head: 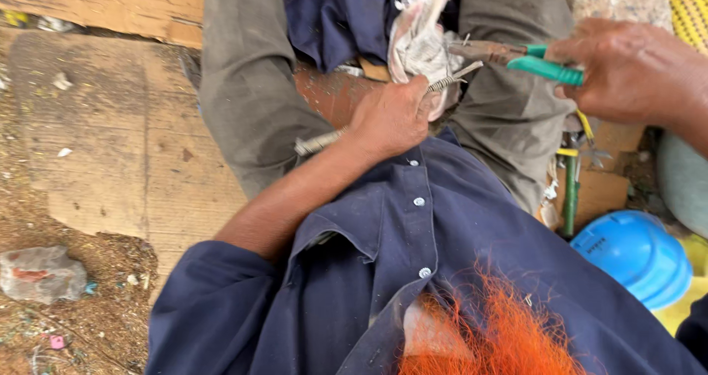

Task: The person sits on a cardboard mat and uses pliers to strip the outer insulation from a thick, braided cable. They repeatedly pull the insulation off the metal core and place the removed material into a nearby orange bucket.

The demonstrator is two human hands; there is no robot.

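Orange fibres [493,331]: frayed bundle at the bottom edge, lying on the dark blue shirt [442,250].
Left hand [391,117]: fingers curled tight around a ridged metal rod [324,140] and a grey-white rag [420,43], held over the lap.
Rod: slants from lower left to upper right, its upper end poking out of the fist just below the pliers' tip.
Right hand [634,69]: fingers wrapped around the green handles of the pliers [509,56].
Pliers: rusty tip against the rag, just above the rod's end.
Blue hard hat [638,253]: on the ground at right.
Wooden board [133,161]: under the legs.
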